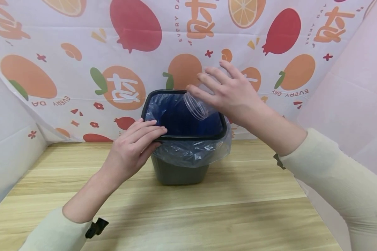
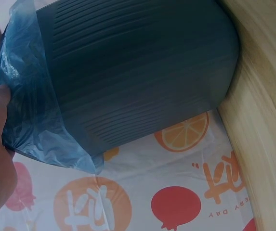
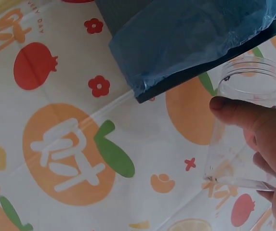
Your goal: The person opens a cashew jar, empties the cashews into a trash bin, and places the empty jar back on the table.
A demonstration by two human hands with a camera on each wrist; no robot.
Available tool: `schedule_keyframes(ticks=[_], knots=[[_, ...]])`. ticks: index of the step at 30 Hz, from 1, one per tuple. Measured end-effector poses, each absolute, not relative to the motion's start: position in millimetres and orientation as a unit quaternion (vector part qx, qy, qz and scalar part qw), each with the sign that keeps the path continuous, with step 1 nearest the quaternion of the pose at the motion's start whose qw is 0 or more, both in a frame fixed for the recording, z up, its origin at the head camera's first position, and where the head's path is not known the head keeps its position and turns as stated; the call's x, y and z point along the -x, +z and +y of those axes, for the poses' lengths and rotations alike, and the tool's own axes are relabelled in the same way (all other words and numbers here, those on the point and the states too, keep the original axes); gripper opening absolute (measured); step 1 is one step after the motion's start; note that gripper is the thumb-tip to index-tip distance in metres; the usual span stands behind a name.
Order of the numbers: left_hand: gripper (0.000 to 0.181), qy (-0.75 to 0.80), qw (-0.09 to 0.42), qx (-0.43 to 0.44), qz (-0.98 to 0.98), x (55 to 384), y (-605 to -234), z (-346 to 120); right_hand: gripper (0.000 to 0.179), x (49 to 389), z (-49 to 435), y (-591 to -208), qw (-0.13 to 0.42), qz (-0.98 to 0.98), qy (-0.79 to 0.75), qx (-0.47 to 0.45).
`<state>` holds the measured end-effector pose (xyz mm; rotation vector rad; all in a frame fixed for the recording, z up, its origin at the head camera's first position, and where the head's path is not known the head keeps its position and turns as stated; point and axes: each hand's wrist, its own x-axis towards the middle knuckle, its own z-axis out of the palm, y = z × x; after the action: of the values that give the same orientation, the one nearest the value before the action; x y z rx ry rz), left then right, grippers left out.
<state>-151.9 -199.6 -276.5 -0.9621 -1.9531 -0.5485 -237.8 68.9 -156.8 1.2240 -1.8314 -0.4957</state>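
Observation:
A dark grey trash can (image 1: 182, 174) with a black rim stands on the table, lined with a clear plastic bag (image 1: 191, 153) folded over its rim. My left hand (image 1: 128, 148) grips the near left corner of that rim, fingers over the top and thumb on the outside against the bag. Over the can's right side, my right hand (image 1: 230, 89) holds a clear, see-through jar (image 1: 197, 107), tilted with its threaded open mouth toward the can's opening. In the right wrist view, the jar (image 3: 227, 134) shows small dark specks inside, near its mouth and its base.
The can is on a light wood table (image 1: 188, 216), close to a white fruit-print cloth (image 1: 81, 69) hanging behind it. Pale cloth panels close off the left and right sides. Black devices (image 1: 96, 227) are strapped at both wrists.

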Motion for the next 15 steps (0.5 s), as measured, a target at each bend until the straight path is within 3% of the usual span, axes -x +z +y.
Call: schedule_keyframes(ticks=[8, 15], knots=[[0.051, -0.215, 0.436, 0.384, -0.785, 145, -276, -195, 0.093, 230, 85, -161, 0.375, -0.802, -0.107, -0.451], [0.05, -0.212, 0.439, 0.379, -0.787, 140, -277, -193, 0.099, 222, 100, -162, 0.321, -0.854, 0.002, -0.41]])
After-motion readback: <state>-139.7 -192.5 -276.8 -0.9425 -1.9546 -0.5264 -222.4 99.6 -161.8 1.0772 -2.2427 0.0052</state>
